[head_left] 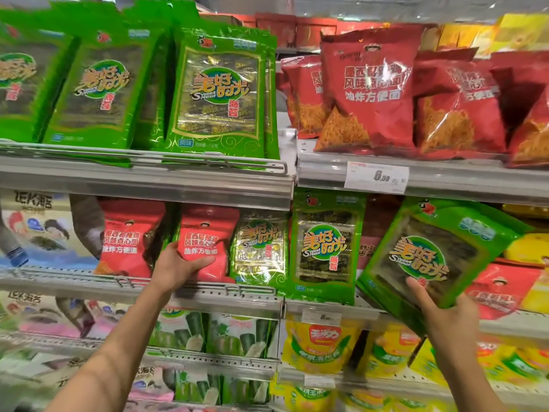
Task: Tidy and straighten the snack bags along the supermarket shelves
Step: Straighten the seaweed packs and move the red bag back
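Left hand (178,267): thumb across the lower front of a red snack bag (205,242), fingers curled behind its left edge, so the hand is clamped on the bag. The bag stands on the second shelf (208,295), close to upright, its long axis vertical and its printed face outward. Immediately left of the grip a second red bag (129,239) leans, top tipped toward the held one. Immediately right of the grip a green seaweed pack (260,248) stands square, then a taller green pack (326,251) beyond the shelf join.

Right hand (445,310): thumb on the front, fingers under and behind the lower edge of a green seaweed bag (436,260), gripping it. This bag is held clear in front of the shelf, not seated. Its long axis runs diagonally, top corner up and to the right of the grip, bottom corner down and left; the face is toward the camera.

Assessment of the step in hand: the red bag appears to be getting squared in its row while the green bag awaits placing. Recommended: ease the red bag's base back against the shelf rail, keeping the face forward, without crushing the neighbours. Rotate the green bag until its long axis is vertical before setting it down, ideally beside the like green packs to the left of the right-hand grip. Above the grips, the upper shelf (148,179) holds green packs and red bags behind a price tag (377,176).
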Motion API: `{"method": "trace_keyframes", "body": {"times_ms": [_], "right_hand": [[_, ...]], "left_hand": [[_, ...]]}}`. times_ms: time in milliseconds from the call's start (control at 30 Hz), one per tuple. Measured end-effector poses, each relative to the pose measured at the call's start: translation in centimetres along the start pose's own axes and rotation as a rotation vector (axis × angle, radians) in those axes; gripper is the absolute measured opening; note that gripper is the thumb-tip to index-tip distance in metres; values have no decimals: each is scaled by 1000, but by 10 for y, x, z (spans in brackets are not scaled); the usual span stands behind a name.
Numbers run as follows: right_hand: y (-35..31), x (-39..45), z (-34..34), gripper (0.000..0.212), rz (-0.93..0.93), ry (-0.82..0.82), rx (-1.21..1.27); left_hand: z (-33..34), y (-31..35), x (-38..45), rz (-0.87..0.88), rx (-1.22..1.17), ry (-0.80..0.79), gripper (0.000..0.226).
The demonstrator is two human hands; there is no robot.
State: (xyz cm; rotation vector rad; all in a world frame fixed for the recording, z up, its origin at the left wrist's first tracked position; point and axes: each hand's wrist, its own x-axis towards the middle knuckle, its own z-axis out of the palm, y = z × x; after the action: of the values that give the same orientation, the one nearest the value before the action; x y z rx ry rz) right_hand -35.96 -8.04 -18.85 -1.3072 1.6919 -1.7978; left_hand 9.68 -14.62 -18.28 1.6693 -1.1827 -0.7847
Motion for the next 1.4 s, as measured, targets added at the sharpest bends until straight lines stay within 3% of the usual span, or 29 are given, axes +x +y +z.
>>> {"method": "trace_keyframes", "body": {"times_ms": [167,333,433,633,833,1067,1400], "right_hand": [[-1,-4,-3,17,46,-8,18],[-2,-12,-3,16,97,-16,56],[-10,-14,-4,5,93,-30,89],[-7,-11,-15,17,116,-53,113],[5,-7,-36,19,106,-131,117],[10,-4,-85,15,151,-280,106],[32,1,-181,20,200,-266,29]], "left_hand": [[-7,4,3,-102,-151,-82,47],[-12,17,-5,-97,-310,-109,44],[-19,24,-18,-33,-265,-96,49],[-5,28,-70,11,-291,-127,62],[57,25,-127,-6,-310,-220,67],[147,67,-158,69,-371,-309,61],[287,130,-151,226,-212,-186,46]]}}
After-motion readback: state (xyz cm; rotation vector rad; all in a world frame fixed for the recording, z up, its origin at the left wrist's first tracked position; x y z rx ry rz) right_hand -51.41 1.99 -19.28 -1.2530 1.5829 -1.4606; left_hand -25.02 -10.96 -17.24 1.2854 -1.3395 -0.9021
